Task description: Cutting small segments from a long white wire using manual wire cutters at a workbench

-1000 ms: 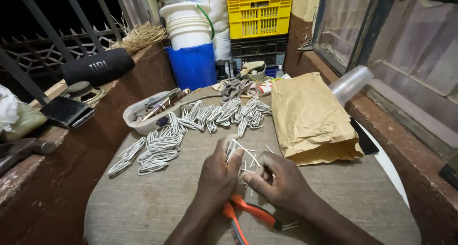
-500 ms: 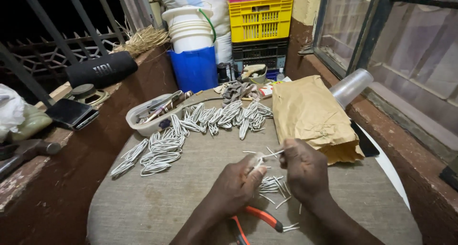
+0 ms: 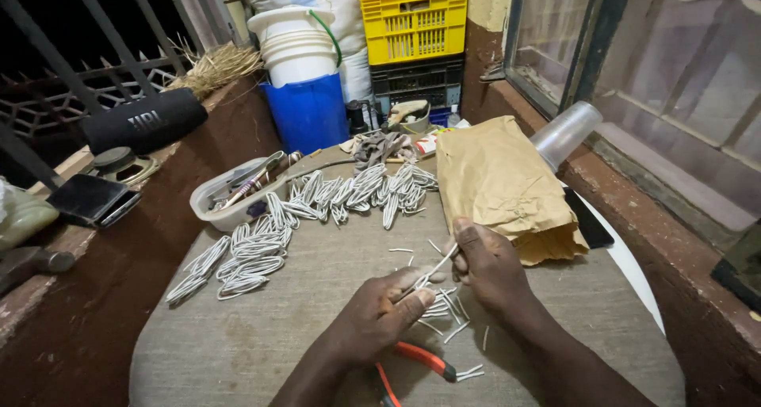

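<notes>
My left hand [image 3: 386,310] and my right hand [image 3: 489,263] meet over a round grey-covered table [image 3: 261,336]. Together they pinch one short white wire piece [image 3: 434,269], the left at its lower end, the right at its upper end. Under the hands lie several loose short white wire pieces [image 3: 446,305]. Orange-handled pliers [image 3: 418,361] rest on the table below my left wrist. Bundles of bent white wire loops [image 3: 254,252] lie to the left, and more loops [image 3: 361,191] lie further back.
A brown paper bag [image 3: 501,183] lies right of the wire, with a clear plastic cup [image 3: 566,133] behind it. A white tray of tools [image 3: 234,191], a blue bucket [image 3: 307,110] holding white buckets, stacked crates [image 3: 414,22] and a black cylinder speaker [image 3: 143,122] stand around.
My hands rose from the table surface and now hold one wire piece between them. The view has shifted slightly; loose wire pieces now show beneath the hands.
</notes>
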